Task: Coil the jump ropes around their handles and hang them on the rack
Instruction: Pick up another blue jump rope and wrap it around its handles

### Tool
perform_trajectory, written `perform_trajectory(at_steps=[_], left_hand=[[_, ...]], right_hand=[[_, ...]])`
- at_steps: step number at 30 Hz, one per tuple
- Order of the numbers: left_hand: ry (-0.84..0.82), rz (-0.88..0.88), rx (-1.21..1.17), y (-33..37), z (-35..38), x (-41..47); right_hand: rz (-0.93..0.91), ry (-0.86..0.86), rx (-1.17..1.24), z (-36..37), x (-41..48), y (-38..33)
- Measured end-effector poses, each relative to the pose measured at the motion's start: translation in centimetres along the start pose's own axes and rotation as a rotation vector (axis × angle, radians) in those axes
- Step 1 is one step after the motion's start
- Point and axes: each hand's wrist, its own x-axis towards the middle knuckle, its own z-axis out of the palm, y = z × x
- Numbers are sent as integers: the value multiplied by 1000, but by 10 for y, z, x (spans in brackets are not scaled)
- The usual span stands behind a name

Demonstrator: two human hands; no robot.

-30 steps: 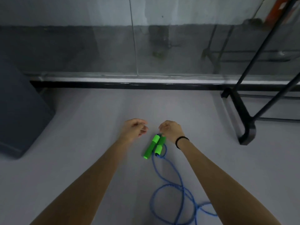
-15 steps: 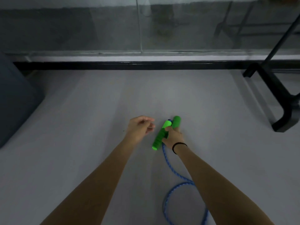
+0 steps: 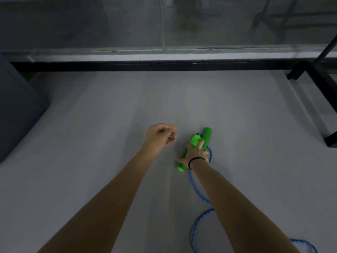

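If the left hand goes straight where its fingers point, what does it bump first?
Probably the two bright green foam jump-rope handles, which the right hand grips just beside the left hand. Depth is hard to judge, though.

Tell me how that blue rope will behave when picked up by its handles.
Probably floppy: the blue rope lies in loose loops on the floor. It will likely dangle and drag below the green handles the right hand grips. Thin, so probably light.

Two green handles (image 3: 194,140) sit paired together; blue rope (image 3: 197,193) trails in loops.
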Motion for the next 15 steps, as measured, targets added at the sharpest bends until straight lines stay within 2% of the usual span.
perform_trajectory(at_steps=[3, 9, 12, 15], left_hand=[[-6, -15, 1, -3, 0, 0], [-16, -25, 7, 0, 5, -6], [-29, -29, 6, 1, 7, -15], [-20, -49, 0, 5, 9, -22]], right_hand=[[26, 0, -15, 7, -1, 0], [82, 258, 50, 22, -15, 12], [83, 255, 268, 22, -24, 21], [-38, 393, 636, 13, -37, 21]])
